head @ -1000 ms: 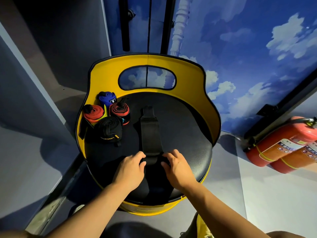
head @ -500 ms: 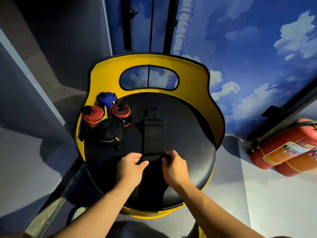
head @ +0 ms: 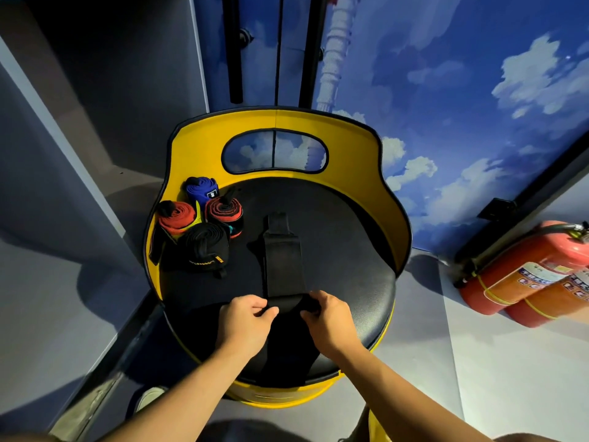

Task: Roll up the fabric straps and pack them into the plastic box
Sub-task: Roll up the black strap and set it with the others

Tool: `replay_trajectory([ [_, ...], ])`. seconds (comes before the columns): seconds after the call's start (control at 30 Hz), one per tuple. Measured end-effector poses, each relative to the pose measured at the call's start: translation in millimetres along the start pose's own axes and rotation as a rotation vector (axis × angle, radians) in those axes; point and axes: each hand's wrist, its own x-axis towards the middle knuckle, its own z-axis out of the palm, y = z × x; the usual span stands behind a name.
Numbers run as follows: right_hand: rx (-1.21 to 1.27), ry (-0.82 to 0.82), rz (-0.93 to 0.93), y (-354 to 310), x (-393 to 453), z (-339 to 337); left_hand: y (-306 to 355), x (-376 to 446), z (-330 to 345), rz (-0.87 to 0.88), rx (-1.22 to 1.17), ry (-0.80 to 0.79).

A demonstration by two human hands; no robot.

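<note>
A black fabric strap (head: 282, 253) lies flat along the middle of a black round seat (head: 344, 250), its near end wound into a small roll. My left hand (head: 245, 327) pinches the roll's left end and my right hand (head: 328, 320) grips its right end. Several finished rolls stand at the seat's back left: a blue roll (head: 201, 190), a red roll (head: 177, 216), a red-and-black roll (head: 224, 212) and a black roll (head: 205, 247). No plastic box is in view.
The seat has a yellow curved backrest (head: 275, 121) with an oval cut-out. Two red fire extinguishers (head: 526, 279) lie on the floor at the right. A grey wall stands to the left and a sky-painted wall behind.
Both hands have rolled the strap's near end away from me, so the roll sits further up the seat and the flat part is shorter.
</note>
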Motion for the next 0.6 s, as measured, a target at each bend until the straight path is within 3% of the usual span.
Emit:
replay_trajectory([
  [0.2,-0.033,0.022,-0.06,4.9,5.3,-0.3,2.4,7.7,0.1,-0.011,0.027,-0.001],
  [0.37,0.079,0.106,-0.064,-2.3,21.4,3.4,4.5,25.3,2.5,-0.054,0.015,-0.012],
  [0.5,0.028,0.208,-0.168,-2.9,23.7,5.4,7.3,29.7,7.5,-0.004,-0.074,0.056],
  [0.6,0.016,0.172,-0.245,2.5,21.9,4.7,5.7,30.9,8.2,0.028,-0.065,0.046],
])
